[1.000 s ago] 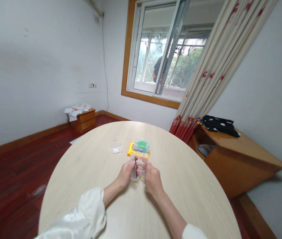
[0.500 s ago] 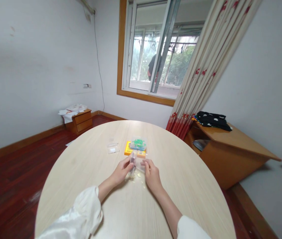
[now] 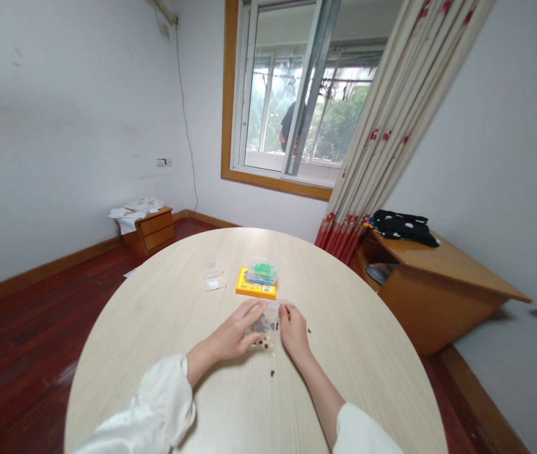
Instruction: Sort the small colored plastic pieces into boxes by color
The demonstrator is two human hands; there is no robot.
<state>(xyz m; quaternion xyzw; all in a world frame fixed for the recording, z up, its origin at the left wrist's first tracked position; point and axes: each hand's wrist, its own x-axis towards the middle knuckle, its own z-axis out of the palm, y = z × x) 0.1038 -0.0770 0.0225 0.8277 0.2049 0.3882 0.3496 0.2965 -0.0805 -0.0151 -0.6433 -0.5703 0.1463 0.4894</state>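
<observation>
My left hand is closed around a small clear plastic box, which is turned over low above the table. Dark pieces show through its wall. My right hand is closed at the box's right side, its fingers on a clear edge that looks like the lid. Below the box lie small pale yellow pieces and dark brown pieces, with one brown piece closer to me and another right of my right hand. Part of the pile is hidden by my hands.
Beyond my hands lies a yellow box, with a clear case of green pieces on it. An opened clear case is to its left. All rest on the round table. A person stands outside the window.
The clear box has gone from upright on edge to tipped over, and dark brown pieces have spilled onto the table among the pale ones. My left hand has rolled over with it.
</observation>
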